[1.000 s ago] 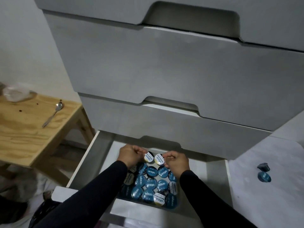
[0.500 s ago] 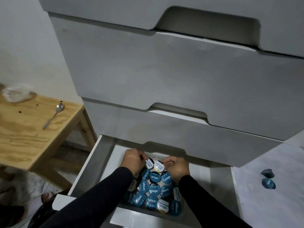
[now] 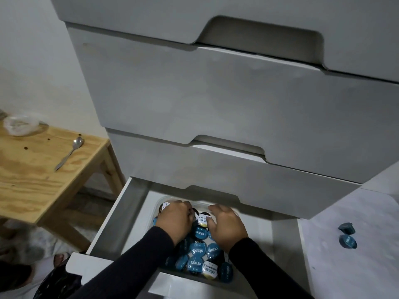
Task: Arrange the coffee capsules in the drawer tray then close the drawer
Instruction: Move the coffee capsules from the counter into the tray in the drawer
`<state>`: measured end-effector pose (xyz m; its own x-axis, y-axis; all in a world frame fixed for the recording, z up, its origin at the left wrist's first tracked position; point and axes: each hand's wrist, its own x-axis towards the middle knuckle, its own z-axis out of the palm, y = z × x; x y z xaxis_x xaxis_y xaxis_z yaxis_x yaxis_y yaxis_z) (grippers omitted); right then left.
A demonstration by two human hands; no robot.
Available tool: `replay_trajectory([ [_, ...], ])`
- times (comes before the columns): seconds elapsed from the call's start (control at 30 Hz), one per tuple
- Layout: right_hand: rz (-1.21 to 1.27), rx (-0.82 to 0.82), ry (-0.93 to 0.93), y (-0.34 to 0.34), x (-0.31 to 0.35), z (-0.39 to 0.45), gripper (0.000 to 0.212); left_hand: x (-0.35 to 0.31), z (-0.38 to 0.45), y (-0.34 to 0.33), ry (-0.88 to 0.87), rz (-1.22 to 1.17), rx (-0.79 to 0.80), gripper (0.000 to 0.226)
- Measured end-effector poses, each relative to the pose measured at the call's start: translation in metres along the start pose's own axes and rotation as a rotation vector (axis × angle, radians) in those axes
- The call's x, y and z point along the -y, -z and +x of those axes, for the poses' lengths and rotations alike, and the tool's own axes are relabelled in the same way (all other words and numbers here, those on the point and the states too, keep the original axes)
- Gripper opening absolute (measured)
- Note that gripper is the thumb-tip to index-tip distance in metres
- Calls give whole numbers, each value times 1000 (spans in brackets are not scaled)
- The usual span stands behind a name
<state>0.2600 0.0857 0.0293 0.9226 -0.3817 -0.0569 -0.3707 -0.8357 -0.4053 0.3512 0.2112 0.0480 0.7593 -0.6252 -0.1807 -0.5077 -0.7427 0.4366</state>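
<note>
Open bottom drawer (image 3: 121, 212) holding a clear tray (image 3: 158, 203) of coffee capsules (image 3: 199, 251). Left hand (image 3: 174, 221) and right hand (image 3: 226, 227) rest on the far capsules, fingers curled; whether either grip holds one cannot be told. Capsules lie beneath and nearer than both hands.

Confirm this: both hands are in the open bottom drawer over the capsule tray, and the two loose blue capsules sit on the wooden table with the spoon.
Wrong in one respect. The head view shows the two loose blue capsules on the white surface right of the open bottom drawer, not on the wooden table. The rest holds.
</note>
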Motion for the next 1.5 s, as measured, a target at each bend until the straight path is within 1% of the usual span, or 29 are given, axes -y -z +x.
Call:
replay_trajectory([
  [0.03,-54,-31,40,2,2,-5,33,-3,-5,-1,-19,27,-6,26],
  [0.07,-125,-97,73,1,2,-9,32,-6,-10,-2,-38,58,-16,26],
  [0.13,-188,-178,87,1,3,-17,34,-12,-22,-4,-52,86,-46,26],
  [0.23,-206,-235,108,9,8,-30,40,-24,-42,-6,-69,126,-97,29],
  [0.33,-194,-358,163,15,5,-47,40,-38,-58,-6,-96,153,-148,34],
  [0.5,-136,-483,162,24,-20,-74,36,-73,-73,-11,-137,77,-165,41],
  [0.6,-124,-520,107,46,-39,-89,42,-103,-75,-15,-208,64,-163,48],
  [0.67,-130,-514,63,64,-55,-99,37,-127,-74,-20,-255,42,-165,50],
  [0.73,-135,-497,29,81,-77,-108,37,-156,-72,-29,-315,21,-167,50],
  [0.8,-114,-491,1,100,-104,-119,35,-186,-70,-44,-359,-25,-131,47],
  [0.87,-128,-481,-45,115,-137,-128,31,-218,-65,-61,-382,-59,-94,43],
  [0.97,-123,-458,-143,131,-193,-135,39,-259,-51,-91,-397,-78,-44,40],
  [1.07,-130,-453,-196,136,-255,-138,35,-293,-31,-126,-390,-72,51,36],
  [1.17,-73,-421,-221,135,-311,-131,37,-323,-11,-161,-331,-114,173,32],
  [1.3,65,-300,-286,135,-367,-109,36,-358,13,-198,-196,-238,242,27],
  [1.4,108,-129,-355,137,-389,-92,34,-376,26,-220,-89,-362,253,26],
  [1.5,136,-37,-383,137,-402,-75,32,-386,34,-235,16,-467,216,25],
])
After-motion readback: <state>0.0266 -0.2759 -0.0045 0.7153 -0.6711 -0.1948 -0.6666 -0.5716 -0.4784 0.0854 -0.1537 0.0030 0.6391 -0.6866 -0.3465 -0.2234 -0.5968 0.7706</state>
